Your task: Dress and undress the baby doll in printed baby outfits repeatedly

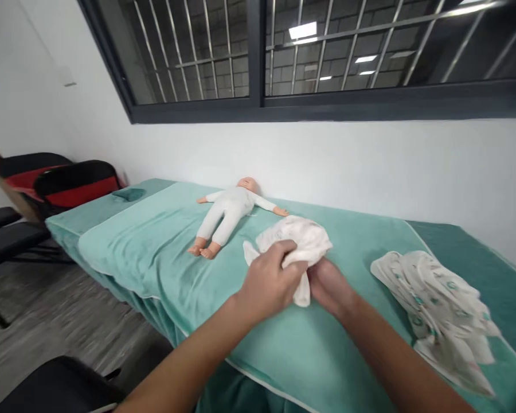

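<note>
Above the bed I hold a white diaper (303, 234), bunched up, with part of it hanging down between my hands. My left hand (273, 275) is closed on its near side, thumb on top. My right hand (329, 284) grips it from the right and below, its fingertips hidden behind the cloth-like folds. Just beyond the diaper, a baby doll (234, 206) in a white suit lies on its back, arms spread, feet toward the near left. At my right, a stack of white diapers (438, 310) with green prints lies fanned out.
A green sheet (124, 246) with pale piping covers the bed, which stands against the white wall (327, 160) under a dark-framed barred window (258, 109). Black and red chairs (77, 183) stand at the far left. A black seat (55, 387) is at the lower left.
</note>
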Demonstrator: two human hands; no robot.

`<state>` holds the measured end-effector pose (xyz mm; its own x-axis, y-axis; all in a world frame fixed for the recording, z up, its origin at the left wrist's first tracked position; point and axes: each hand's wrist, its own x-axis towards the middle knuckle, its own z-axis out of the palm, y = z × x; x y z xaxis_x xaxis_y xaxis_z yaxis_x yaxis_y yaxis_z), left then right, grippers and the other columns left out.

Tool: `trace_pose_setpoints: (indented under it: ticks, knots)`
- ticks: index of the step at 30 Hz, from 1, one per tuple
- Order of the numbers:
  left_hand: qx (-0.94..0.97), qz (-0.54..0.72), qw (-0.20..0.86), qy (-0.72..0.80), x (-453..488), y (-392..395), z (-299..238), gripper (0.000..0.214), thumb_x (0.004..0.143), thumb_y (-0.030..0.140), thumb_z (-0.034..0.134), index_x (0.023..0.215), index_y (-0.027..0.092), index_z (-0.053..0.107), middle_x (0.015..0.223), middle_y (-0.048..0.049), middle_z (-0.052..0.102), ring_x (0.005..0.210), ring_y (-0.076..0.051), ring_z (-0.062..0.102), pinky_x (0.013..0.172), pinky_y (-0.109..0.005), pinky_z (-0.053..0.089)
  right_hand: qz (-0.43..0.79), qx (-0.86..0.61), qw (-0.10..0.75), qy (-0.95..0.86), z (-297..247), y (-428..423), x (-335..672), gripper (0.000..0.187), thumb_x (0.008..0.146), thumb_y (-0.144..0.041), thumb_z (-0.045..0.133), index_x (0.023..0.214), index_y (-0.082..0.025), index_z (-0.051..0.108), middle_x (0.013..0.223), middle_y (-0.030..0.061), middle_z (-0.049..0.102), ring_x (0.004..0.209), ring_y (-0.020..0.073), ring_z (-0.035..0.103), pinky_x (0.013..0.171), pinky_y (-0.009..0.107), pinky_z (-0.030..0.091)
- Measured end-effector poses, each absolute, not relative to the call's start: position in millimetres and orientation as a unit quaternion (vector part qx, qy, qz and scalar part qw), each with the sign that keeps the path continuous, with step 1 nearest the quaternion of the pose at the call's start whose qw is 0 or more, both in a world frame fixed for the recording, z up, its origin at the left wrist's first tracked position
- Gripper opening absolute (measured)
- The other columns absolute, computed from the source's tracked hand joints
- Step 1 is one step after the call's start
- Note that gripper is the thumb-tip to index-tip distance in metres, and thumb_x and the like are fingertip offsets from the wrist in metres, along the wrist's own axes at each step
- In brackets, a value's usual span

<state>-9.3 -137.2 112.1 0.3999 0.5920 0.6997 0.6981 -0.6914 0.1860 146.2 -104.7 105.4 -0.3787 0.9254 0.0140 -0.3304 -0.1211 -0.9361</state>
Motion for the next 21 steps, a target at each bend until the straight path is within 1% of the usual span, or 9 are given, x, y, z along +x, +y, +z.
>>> trace_pose_setpoints:
  ticks: [2,4,7,9,11,13,15,18,21]
  knots:
    - [-0.834,-0.436,0.021,-0.338,-26.3,-154.1,96.8,0.020,0.092,0.024,0.058,0.110,0.027,0.050,0.130,-0.0099,0.055,0.123,-0.022,0.056,0.100,-0.039,0.051,0.759,-0.241,0.431,-0.425,95.0,-110.2,122.2,0.053,0.089,-0.061,0.048,0.130,-0.030,0.062,0.141,0.0026,0.061,0.134,0.0271,0.055,0.108,0.042,0.050]
    - [-0.796,-0.486,0.009,-0.360,-48.9,-169.5,85.4,0.046,0.086,0.027,0.068,0.123,0.029,0.041,0.140,-0.0135,0.047,0.133,-0.025,0.050,0.108,-0.046,0.046,0.808,-0.184,0.385,-0.406,90.0,-116.4,97.6,0.061,0.088,-0.069,0.040,0.131,-0.032,0.062,0.144,0.0029,0.060,0.135,0.0277,0.054,0.108,0.043,0.050]
    - [-0.737,-0.483,0.002,-0.473,-86.9,-191.2,74.9,0.077,0.078,0.034,0.077,0.140,0.029,0.031,0.151,-0.0194,0.034,0.143,-0.034,0.039,0.113,-0.054,0.040,0.820,-0.165,0.350,-0.420,84.9,-130.2,55.8,0.057,0.085,-0.068,0.048,0.127,-0.035,0.066,0.142,0.0011,0.061,0.134,0.0301,0.054,0.105,0.047,0.051]
    - [-0.689,-0.469,-0.026,-0.552,-112.7,-207.2,67.4,0.069,0.081,0.036,0.071,0.140,0.027,0.036,0.146,-0.0179,0.043,0.137,-0.033,0.047,0.109,-0.051,0.044,0.814,-0.169,0.310,-0.461,76.7,-143.9,29.3,0.042,0.079,-0.061,0.061,0.117,-0.044,0.069,0.136,-0.0059,0.065,0.131,0.0319,0.056,0.101,0.051,0.051]
    - [-0.607,-0.475,-0.044,-0.636,-140.5,-226.3,54.7,0.050,0.085,0.033,0.062,0.132,0.024,0.046,0.130,-0.0125,0.058,0.119,-0.028,0.060,0.101,-0.044,0.050,0.799,-0.152,0.262,-0.519,61.8,-161.2,11.1,0.040,0.077,-0.057,0.069,0.117,-0.054,0.065,0.137,-0.0124,0.064,0.132,0.0307,0.056,0.101,0.052,0.048]
    - [-0.523,-0.472,-0.038,-0.709,-173.7,-249.3,35.6,0.042,0.083,0.032,0.061,0.123,0.023,0.053,0.118,-0.0082,0.064,0.107,-0.025,0.064,0.095,-0.041,0.053,0.773,-0.141,0.221,-0.578,40.6,-180.8,5.3,0.053,0.082,-0.055,0.068,0.134,-0.055,0.055,0.147,-0.0083,0.056,0.136,0.0280,0.051,0.108,0.050,0.042]
    - [-0.475,-0.448,-0.015,-0.758,-214.1,-277.1,12.6,0.042,0.080,0.035,0.062,0.120,0.023,0.055,0.118,-0.0074,0.065,0.109,-0.027,0.063,0.098,-0.042,0.052,0.746,-0.163,0.173,-0.622,14.6,-200.9,10.6,0.065,0.086,-0.052,0.065,0.147,-0.045,0.045,0.152,0.0021,0.052,0.136,0.0270,0.051,0.110,0.048,0.040]
    - [-0.416,-0.382,0.046,-0.824,-282.4,-327.7,-19.0,0.043,0.082,0.040,0.059,0.121,0.024,0.055,0.118,-0.0087,0.064,0.112,-0.031,0.061,0.102,-0.048,0.049,0.727,-0.209,0.082,-0.648,-25.6,-229.1,29.6,0.059,0.075,-0.044,0.072,0.130,-0.058,0.057,0.138,-0.0077,0.063,0.118,0.0252,0.064,0.098,0.044,0.049]
    - [-0.386,-0.281,0.084,-0.875,-341.1,-383.6,-40.3,0.039,0.082,0.039,0.056,0.120,0.033,0.056,0.114,-0.0030,0.065,0.110,-0.033,0.062,0.095,-0.050,0.052,0.714,-0.236,0.075,-0.654,-57.1,-253.5,51.0,0.044,0.075,-0.037,0.065,0.119,-0.036,0.070,0.118,0.0029,0.073,0.100,0.0249,0.070,0.090,0.040,0.053]
